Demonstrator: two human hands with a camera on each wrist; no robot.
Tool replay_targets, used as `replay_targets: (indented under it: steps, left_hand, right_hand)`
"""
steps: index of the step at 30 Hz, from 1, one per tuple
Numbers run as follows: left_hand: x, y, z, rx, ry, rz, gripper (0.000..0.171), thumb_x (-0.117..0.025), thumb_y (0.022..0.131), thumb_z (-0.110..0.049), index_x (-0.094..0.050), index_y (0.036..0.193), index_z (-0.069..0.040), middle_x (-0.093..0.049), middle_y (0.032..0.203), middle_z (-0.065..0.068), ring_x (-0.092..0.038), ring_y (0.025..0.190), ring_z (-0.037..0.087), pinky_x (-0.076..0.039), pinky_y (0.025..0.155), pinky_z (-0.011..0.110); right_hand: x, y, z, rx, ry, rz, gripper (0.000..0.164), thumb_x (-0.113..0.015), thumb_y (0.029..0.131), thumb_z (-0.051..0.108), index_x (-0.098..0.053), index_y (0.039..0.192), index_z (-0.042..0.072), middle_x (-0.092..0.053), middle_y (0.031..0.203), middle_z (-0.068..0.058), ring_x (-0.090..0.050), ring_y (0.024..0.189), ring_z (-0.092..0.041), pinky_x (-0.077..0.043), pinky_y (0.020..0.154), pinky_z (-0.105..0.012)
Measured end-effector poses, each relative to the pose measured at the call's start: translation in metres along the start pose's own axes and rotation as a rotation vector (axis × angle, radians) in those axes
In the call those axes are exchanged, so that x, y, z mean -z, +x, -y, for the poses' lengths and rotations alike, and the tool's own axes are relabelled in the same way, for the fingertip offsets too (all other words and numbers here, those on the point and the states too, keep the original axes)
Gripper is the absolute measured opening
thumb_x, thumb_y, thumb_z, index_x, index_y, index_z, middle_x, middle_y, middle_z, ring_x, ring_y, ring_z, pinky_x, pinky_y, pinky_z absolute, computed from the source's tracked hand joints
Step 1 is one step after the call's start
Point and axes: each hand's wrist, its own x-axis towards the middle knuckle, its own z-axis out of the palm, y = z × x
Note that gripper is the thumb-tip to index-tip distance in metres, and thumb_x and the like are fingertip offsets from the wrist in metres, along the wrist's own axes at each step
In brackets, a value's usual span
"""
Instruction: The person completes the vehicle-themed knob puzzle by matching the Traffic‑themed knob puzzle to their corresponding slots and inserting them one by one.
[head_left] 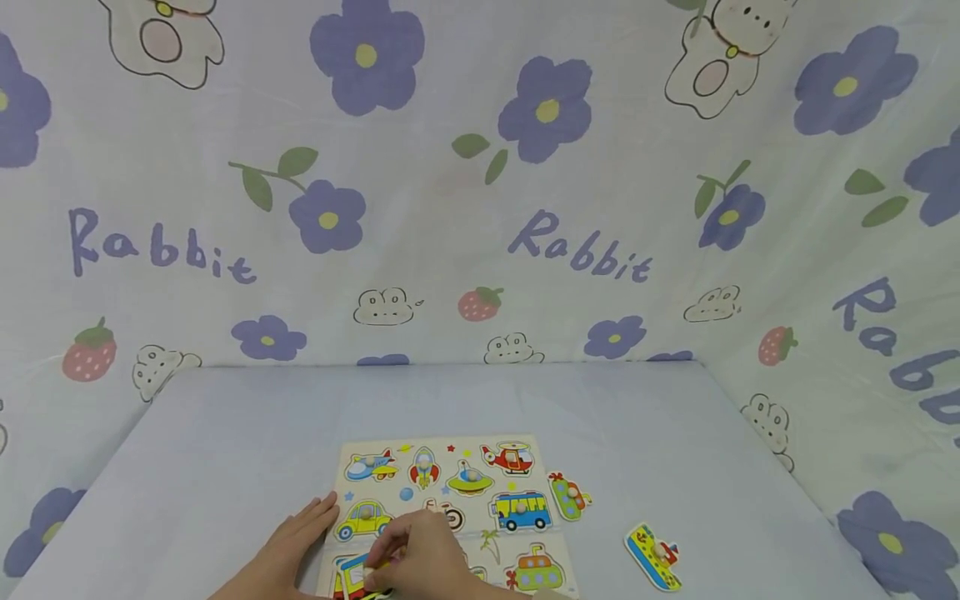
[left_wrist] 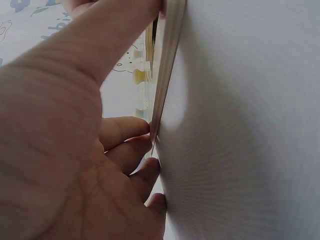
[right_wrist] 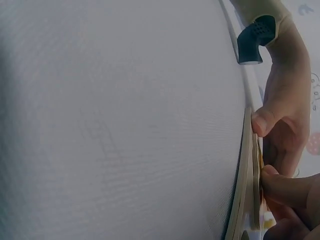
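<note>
A wooden peg puzzle board (head_left: 480, 500) with vehicle pictures lies flat on the table. At its near left corner my right hand (head_left: 427, 554) pinches a red, yellow and blue vehicle puzzle piece (head_left: 351, 577), whose kind is partly hidden by the fingers. The piece looks tilted over the board. My left hand (head_left: 288, 542) rests along the board's left edge. Seen from the left wrist, its fingers (left_wrist: 122, 132) reach loosely toward the board's side (left_wrist: 167, 60). In the right wrist view, the left thumb (right_wrist: 264, 122) touches the board near its corner.
To the board's right lie a green submarine piece (head_left: 567, 497) and, farther right, a yellow and blue boat piece (head_left: 652, 557). A car (head_left: 365, 518), a bus (head_left: 522, 511) and a helicopter (head_left: 510, 458) with knobs sit on the board. A patterned cloth wall (head_left: 435, 250) stands behind.
</note>
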Motion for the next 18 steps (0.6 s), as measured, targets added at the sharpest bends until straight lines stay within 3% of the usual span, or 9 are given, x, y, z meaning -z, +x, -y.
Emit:
replay_targets:
  steps: [18]
  left_hand:
    - [-0.003,0.000,0.004,-0.011,0.003,-0.006,0.110,-0.085,0.066,-0.057,-0.042,0.143,0.008,-0.037,0.149,0.026,-0.032,0.133,0.053,-0.029,0.099,0.072]
  right_hand:
    - [-0.013,-0.002,0.001,-0.067,0.024,-0.080,0.021,-0.088,0.066,-0.002,-0.073,0.068,0.012,-0.067,0.064,0.007,-0.063,0.060,-0.008,-0.051,0.058,-0.022]
